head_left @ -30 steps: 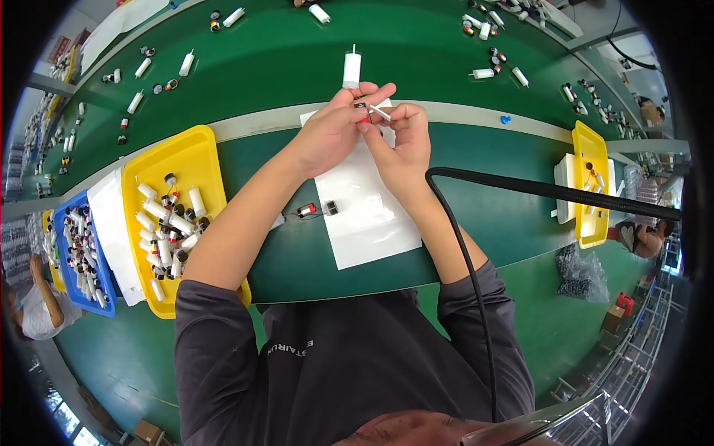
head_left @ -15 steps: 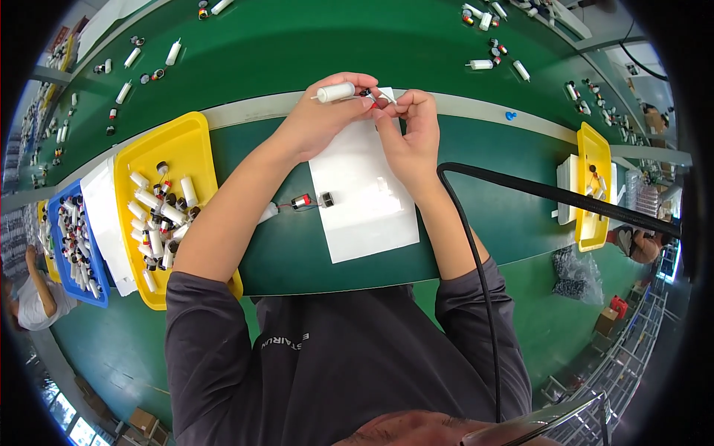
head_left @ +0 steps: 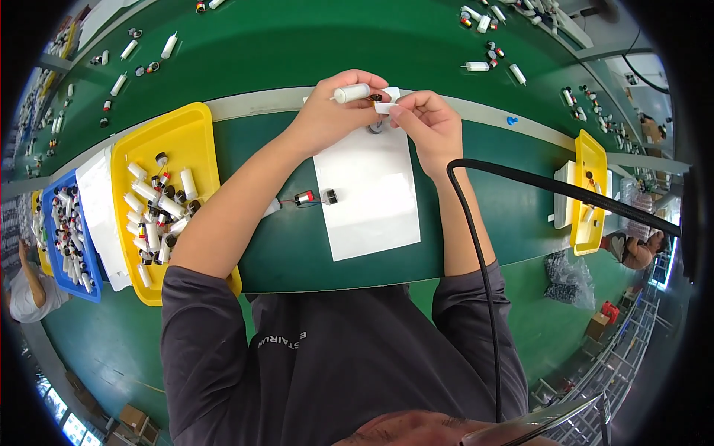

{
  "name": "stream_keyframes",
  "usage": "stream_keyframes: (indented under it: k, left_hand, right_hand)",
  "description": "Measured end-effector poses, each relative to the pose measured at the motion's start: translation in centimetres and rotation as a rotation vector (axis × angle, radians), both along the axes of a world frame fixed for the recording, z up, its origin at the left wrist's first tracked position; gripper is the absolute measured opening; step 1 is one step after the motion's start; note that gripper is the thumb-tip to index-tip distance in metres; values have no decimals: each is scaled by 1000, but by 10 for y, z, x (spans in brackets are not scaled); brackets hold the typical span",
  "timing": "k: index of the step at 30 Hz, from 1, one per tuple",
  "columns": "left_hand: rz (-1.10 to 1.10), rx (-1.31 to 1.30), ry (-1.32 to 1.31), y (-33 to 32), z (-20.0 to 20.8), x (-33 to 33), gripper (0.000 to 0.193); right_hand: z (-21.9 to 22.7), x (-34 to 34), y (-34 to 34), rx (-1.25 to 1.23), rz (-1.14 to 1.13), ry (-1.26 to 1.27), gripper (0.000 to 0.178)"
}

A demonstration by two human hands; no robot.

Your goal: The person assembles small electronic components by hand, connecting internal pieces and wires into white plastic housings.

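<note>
My left hand (head_left: 335,111), above the top of a white sheet (head_left: 368,215), is closed around a white cylinder (head_left: 352,93). Small dark parts show by its fingertips, and a round grey-black part (head_left: 376,127) hangs just beneath. Between thumb and fingers my right hand (head_left: 433,126) pinches a small white strip (head_left: 385,108), whose left end reaches the left fingertips. Whether the strip touches the dark parts I cannot tell. On the sheet's left edge lies a round black part (head_left: 330,196), wired to a red-and-white piece (head_left: 303,198); my left forearm partly covers the white piece beyond.
A yellow tray (head_left: 202,141) of white cylinders and a blue tray (head_left: 50,215) stand left. Another yellow tray (head_left: 581,189) is at right. A black cable (head_left: 535,184) arches beside my right forearm. More cylinders lie on the green surface (head_left: 297,44) beyond the grey edge strip.
The white cylinder has shifted slightly right with my left hand. My right hand has moved a little right and down, and its white strip now lies across the left fingertips.
</note>
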State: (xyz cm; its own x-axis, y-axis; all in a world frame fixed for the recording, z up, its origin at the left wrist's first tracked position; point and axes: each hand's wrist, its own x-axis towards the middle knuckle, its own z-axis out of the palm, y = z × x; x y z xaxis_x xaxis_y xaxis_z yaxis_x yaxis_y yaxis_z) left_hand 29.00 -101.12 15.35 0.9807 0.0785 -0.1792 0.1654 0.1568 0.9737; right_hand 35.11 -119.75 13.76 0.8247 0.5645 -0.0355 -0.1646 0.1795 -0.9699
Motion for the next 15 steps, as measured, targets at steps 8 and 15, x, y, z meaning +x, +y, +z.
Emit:
stream_keyframes:
  k: [8, 15]
  left_hand:
    - [-94, -39, -80, 6, -3, 0, 36]
    - [-128, 0, -30, 8, 2, -4, 32]
  right_hand:
    - [-3, -6, 9, -26, -83, -30, 9]
    - [-4, -16, 20, -97, -174, -98, 8]
